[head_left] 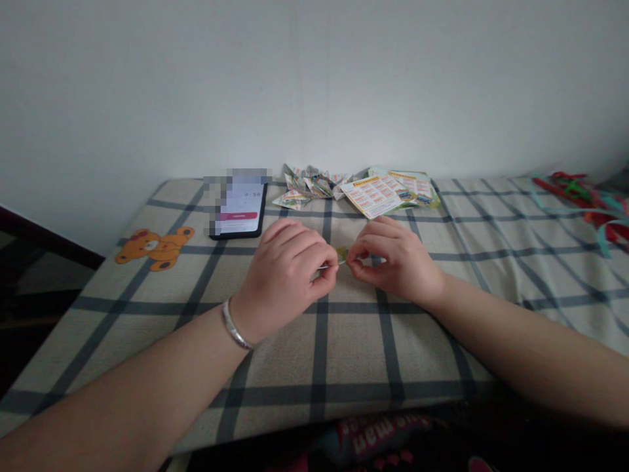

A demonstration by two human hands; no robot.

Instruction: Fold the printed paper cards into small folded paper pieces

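Over the middle of the checked cloth, my left hand [295, 265] and my right hand [396, 259] face each other, thumbs and forefingers pinched. Between them shows a small bit of paper [342, 253], greenish-yellow with a thin pale edge; most of it is hidden by my fingers. Each hand grips one side of it. A silver bracelet [236, 326] circles my left wrist. Just beyond my right hand lie flat printed paper sheets [376, 195]. Left of these, folded paper pieces [314, 182] with the same kind of print are heaped near the wall.
A phone [240, 219] with a lit screen lies beyond my left hand. An orange bear cutout [156, 248] is at the left on the tablecloth [280, 380]. Red, green and pale blue ribbon-like strips [584, 203] lie at the far right. A white wall [314, 85] rises behind the table.
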